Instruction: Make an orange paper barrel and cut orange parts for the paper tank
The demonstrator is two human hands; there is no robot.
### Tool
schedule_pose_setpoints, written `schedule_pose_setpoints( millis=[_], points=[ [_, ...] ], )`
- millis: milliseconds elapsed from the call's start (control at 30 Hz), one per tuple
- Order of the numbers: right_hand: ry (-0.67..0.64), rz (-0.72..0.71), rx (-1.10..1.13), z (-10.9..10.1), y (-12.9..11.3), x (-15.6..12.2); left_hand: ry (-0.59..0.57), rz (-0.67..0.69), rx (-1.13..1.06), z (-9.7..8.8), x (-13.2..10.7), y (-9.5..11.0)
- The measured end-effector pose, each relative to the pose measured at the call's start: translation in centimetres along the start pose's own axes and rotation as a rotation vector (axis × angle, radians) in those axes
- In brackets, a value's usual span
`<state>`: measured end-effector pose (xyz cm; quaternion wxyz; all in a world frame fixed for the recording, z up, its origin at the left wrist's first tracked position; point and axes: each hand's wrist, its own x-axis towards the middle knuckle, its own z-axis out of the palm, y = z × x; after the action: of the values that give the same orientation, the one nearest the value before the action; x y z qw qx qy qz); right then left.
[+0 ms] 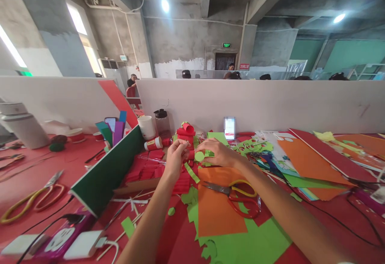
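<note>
My left hand (176,156) is raised over the red table, its fingers curled together around a small paper piece that I cannot make out. My right hand (217,152) is just to its right, fingers pinched on a small green paper disc (199,156). A green paper strip (191,172) hangs below the two hands. Behind them stands a red rolled-paper craft piece (186,132). Beneath my right forearm lie an orange paper sheet (217,204) and red-and-yellow scissors (237,195).
A green board (105,175) stands tilted at left. Large scissors (36,195), a power strip (57,242), a glue bottle (153,143), paper cups (146,126), a phone (229,128) and coloured paper sheets (309,159) lie around. A white partition (270,103) closes the back; people sit beyond it.
</note>
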<state>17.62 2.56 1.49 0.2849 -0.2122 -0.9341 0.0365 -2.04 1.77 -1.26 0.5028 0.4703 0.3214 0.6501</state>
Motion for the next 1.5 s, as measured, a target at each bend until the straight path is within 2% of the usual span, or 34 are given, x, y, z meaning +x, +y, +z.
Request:
schedule_pose_setpoints(
  millis=[133,233,300,433,533,633,867,1100,1267,1500],
  points=[
    [0.067,0.068,0.038,-3.6,-3.0,-1.7,-0.048,-0.019,0.042,0.4,-0.2,-0.5],
    [0.12,0.157,0.013,-4.6,-3.6,-4.1,-0.105,-0.012,0.14,1.1,-0.6,-1.0],
    [0.156,0.243,-0.027,-4.0,-3.2,-5.9,-0.158,0.001,0.231,1.6,-1.0,-1.5],
    [0.207,0.348,-0.099,-1.4,-1.4,-8.9,-0.261,0.023,0.463,2.4,-1.8,-2.8],
    [0.109,0.371,-0.164,-0.1,-0.7,-9.9,-0.318,0.026,0.622,2.8,-2.2,-3.9],
    [0.043,0.368,-0.232,0.3,-0.6,-10.1,-0.337,0.056,0.768,3.1,-2.7,-4.4],
    [-0.008,0.361,-0.385,0.8,-0.6,-10.2,-0.316,0.08,1.045,3.7,-3.4,-3.9],
    [-0.051,0.363,-0.401,1.4,-1.0,-10.1,-0.316,0.159,1.256,3.7,-3.7,-4.5],
    [-0.042,0.387,-0.391,1.6,-1.0,-10.1,-0.312,0.242,1.369,3.9,-4.0,-4.5],
    [-0.07,0.406,-0.38,1.7,-1.1,-10.1,-0.358,0.23,1.42,4.2,-4.3,-4.2]
  ],
)
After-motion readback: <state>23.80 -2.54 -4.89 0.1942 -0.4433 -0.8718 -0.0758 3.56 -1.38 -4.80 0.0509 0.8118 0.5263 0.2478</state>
